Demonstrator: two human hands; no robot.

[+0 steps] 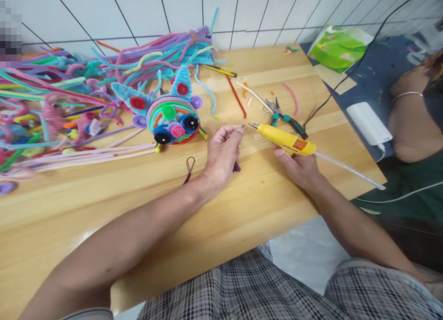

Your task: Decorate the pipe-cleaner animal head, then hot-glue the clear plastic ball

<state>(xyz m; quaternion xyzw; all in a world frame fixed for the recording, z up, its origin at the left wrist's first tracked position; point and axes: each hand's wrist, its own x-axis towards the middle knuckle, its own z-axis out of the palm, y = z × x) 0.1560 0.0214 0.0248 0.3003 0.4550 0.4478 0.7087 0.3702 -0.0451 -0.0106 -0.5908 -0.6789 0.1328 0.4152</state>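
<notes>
My right hand (300, 166) is wrapped round a yellow hot glue gun (285, 139), with a clear glue stick (349, 170) jutting from its back. The gun's metal nozzle points left, close to my left fingertips but apart from them. My left hand (224, 150) is closed in a pinch on a tiny dark thing, too small to name. A dark purple tassel (236, 166) shows beside that hand, and a dark cord loop (190, 166) shows left of the wrist; my hand hides what lies between. Just behind sits a pipe-cleaner animal head (169, 112) with blue ears and black eyes.
Heaps of coloured pipe cleaners (155, 57) cover the table's left and back. Pliers (287, 119) lie behind the glue gun, near a yellow-black pen-like tool (219, 70). At right are a green tissue pack (339, 50), a white power bank (369, 122), a black cable and another person's arm (413, 112).
</notes>
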